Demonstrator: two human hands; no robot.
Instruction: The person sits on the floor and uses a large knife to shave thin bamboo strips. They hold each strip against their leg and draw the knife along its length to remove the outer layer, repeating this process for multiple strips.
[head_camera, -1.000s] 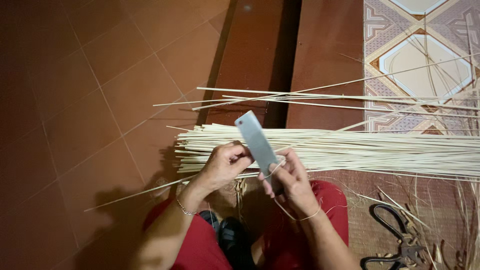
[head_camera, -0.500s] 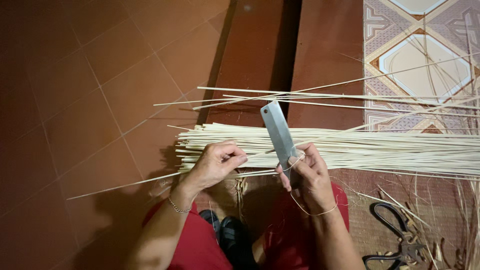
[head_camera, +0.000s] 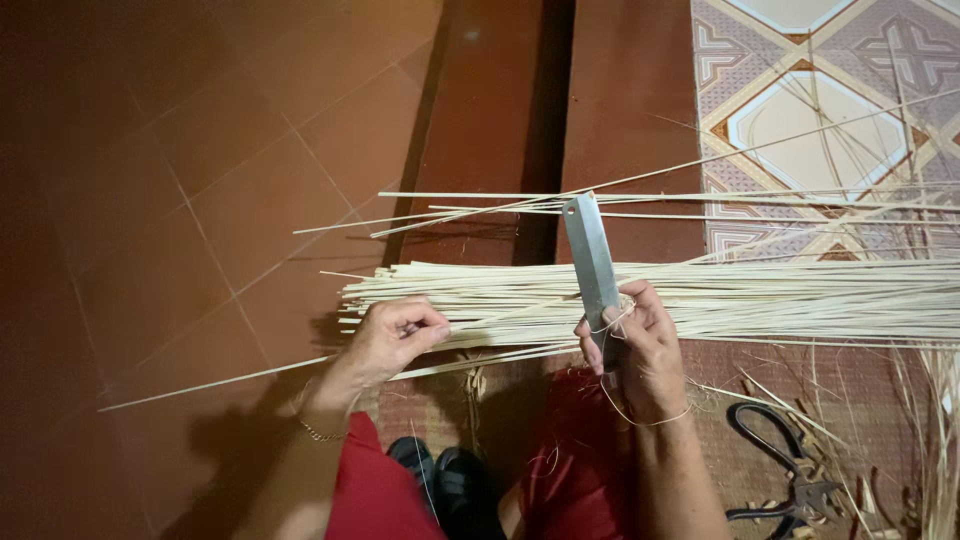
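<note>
— Bamboo strips (head_camera: 700, 300), pale and thin, lie in a thick bundle across the floor (head_camera: 200, 200), running from the middle of the view out past the right edge, just in front of the person's knees.

— And the hands?

— The left hand (head_camera: 395, 335) is curled shut at the bundle's left end, fingers pinched on a single long strip (head_camera: 250, 375) that slants away to the lower left over the red-brown tiles. The right hand (head_camera: 635, 335) is wrapped around the lower end of a flat metal blade (head_camera: 590, 260), which stands nearly upright and crosses the bundle, its squared tip reaching up toward a few loose strips (head_camera: 650, 200) lying apart, farther from the person.

— Is the blade cutting into a strip?

— That I cannot tell; the right hand covers the spot where blade and bundle meet.

— What else is around?

— Black-handled shears (head_camera: 790, 480) rest on a woven mat (head_camera: 850, 390) at the lower right, amid scraps and shavings. A patterned tile area (head_camera: 830, 100) fills the upper right. Red trousers (head_camera: 375, 490) and a dark shoe (head_camera: 450, 485) show at the bottom, and a thin bracelet (head_camera: 320, 432) circles the left wrist.
</note>
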